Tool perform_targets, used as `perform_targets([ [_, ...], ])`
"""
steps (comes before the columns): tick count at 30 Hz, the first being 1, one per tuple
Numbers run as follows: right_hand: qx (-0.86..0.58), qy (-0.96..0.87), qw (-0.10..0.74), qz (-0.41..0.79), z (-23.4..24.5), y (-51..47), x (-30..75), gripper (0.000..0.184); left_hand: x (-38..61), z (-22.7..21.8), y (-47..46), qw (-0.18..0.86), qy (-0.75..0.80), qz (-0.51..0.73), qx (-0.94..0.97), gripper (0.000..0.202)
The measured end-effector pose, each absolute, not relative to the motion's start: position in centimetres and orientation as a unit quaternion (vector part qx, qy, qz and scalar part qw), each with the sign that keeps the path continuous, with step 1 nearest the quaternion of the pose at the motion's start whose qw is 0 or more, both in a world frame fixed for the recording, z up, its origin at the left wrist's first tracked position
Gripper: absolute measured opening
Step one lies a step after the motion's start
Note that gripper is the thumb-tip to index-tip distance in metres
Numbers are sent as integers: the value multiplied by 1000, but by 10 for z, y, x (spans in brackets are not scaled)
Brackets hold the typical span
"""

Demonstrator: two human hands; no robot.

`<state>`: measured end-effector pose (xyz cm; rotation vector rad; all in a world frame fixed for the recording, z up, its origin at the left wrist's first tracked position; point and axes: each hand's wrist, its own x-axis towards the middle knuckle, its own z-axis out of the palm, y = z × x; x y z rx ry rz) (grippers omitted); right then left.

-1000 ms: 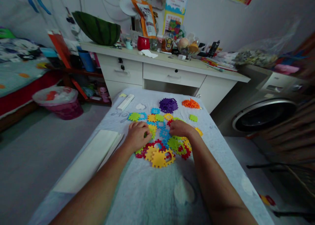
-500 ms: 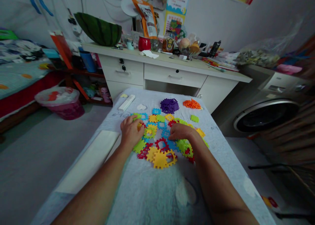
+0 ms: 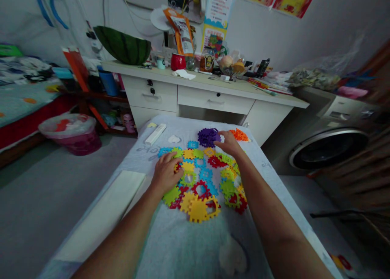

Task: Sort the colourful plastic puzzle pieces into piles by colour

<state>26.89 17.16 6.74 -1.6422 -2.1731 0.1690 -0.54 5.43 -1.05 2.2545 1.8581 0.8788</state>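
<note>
Several flat plastic interlocking pieces with toothed edges lie spread on the cloth, among them a yellow piece (image 3: 198, 211), a red piece (image 3: 201, 189), a blue piece (image 3: 206, 174) and a green piece (image 3: 171, 196). Over the left side of this spread rests my left hand (image 3: 166, 171), its fingers bent and apart, covering some red and yellow pieces. My right hand (image 3: 230, 144) reaches to the right edge of a purple pile (image 3: 207, 137) of such pieces. Between its thumb and fingers shows a smooth purple piece (image 3: 217, 136), touching the pile.
An orange pile (image 3: 239, 135) lies at the table's far right. A white box (image 3: 156, 134) sits far left, and a long white board (image 3: 103, 214) lies along the left edge. Behind stands a desk (image 3: 213, 98) with half a watermelon (image 3: 123, 46); a washing machine (image 3: 332, 136) is right.
My right hand has moved from the middle of the coloured pieces away from me to the purple pile, where a smooth purple piece now shows. My left hand stays over the left pieces.
</note>
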Motion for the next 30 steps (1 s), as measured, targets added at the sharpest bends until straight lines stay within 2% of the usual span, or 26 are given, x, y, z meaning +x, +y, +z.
perform_targets([
  [3, -637, -733, 216, 101, 62, 205, 254, 69, -5, -8, 54, 69, 600, 287, 743, 29],
  [8, -728, -638, 170, 187, 52, 243, 236, 117, -5, -5, 53, 85, 601, 286, 741, 28],
  [11, -741, -618, 147, 218, 46, 256, 231, 126, -4, -4, 53, 90, 604, 291, 737, 26],
  [14, -725, -641, 119, 220, 40, 264, 229, 120, -4, -3, 52, 98, 606, 293, 733, 25],
  [18, -685, -697, 109, 183, 34, 264, 228, 101, -4, -3, 52, 98, 604, 300, 731, 24],
  [25, -591, -769, 215, 118, 42, 232, 237, 58, -5, -5, 52, 91, 600, 309, 732, 23],
  [30, -495, -811, 282, 136, 59, 177, 241, 53, -5, -5, 53, 94, 589, 324, 735, 22],
])
